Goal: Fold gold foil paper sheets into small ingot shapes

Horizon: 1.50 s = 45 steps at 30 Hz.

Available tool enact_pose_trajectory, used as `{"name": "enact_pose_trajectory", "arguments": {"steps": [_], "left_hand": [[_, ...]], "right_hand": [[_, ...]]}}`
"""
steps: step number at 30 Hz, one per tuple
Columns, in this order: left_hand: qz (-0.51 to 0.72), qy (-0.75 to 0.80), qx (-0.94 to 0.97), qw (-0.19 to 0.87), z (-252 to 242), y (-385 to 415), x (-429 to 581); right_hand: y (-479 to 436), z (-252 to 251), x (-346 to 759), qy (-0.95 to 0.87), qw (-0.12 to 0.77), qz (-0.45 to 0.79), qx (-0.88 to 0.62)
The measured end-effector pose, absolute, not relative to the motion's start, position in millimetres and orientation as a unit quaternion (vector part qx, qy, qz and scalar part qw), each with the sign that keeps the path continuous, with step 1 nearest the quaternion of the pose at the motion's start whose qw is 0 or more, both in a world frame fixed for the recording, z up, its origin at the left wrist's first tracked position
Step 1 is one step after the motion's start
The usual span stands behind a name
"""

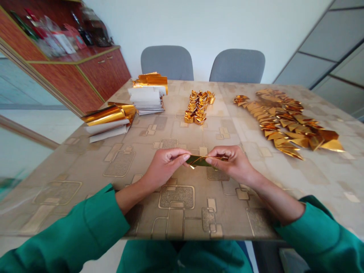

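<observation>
Between my two hands is a small folded piece of gold foil paper (196, 160), held just above the table with its near face in dark shade. My left hand (167, 163) pinches its left end between thumb and fingers. At the right end, my right hand (229, 162) grips it the same way, its thumb pressed on the near face. Beyond the hands, rows of folded gold paper pieces (199, 106) stand on the table. To the right lies a larger spread of flat, pointed folded gold pieces (280, 121).
The patterned tablecloth (176, 197) covers the table. At the back left lie a stack of gold-and-white sheets (146, 99) and a curled bundle (109, 119). Two grey chairs (167, 62) stand behind the far edge. A wooden cabinet (99, 72) with bottles is at left.
</observation>
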<state>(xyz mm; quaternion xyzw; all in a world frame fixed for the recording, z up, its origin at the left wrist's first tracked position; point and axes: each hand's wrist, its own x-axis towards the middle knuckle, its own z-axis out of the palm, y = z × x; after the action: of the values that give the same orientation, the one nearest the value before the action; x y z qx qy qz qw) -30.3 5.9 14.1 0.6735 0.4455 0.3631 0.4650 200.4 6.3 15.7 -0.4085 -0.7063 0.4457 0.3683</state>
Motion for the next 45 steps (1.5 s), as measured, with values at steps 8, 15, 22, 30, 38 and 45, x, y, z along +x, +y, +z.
{"name": "enact_pose_trajectory", "arguments": {"steps": [8, 15, 22, 30, 38, 45], "left_hand": [[0.329, 0.394, 0.614, 0.600, 11.0, 16.8, -36.3], [0.310, 0.398, 0.532, 0.680, 12.4, 8.6, -36.4], [0.366, 0.294, 0.395, 0.790, 7.7, -12.5, -15.0], [0.470, 0.375, 0.281, 0.748, 4.7, -6.5, -14.5], [0.466, 0.391, 0.240, 0.757, 10.5, -3.2, -16.3], [0.465, 0.413, 0.297, 0.724, 8.5, -7.9, -15.3]], "right_hand": [[14.8, 16.1, 211.5, -0.709, 0.358, 0.439, -0.420], [11.0, 21.4, 213.2, -0.807, 0.428, 0.114, -0.390], [-3.2, 21.5, 194.4, -0.874, 0.329, -0.169, -0.314], [0.3, 19.2, 186.9, -0.913, 0.250, -0.163, -0.279], [5.6, 21.3, 194.9, -0.924, 0.274, -0.130, -0.233], [8.5, 14.5, 189.1, -0.892, 0.370, 0.025, -0.259]]}}
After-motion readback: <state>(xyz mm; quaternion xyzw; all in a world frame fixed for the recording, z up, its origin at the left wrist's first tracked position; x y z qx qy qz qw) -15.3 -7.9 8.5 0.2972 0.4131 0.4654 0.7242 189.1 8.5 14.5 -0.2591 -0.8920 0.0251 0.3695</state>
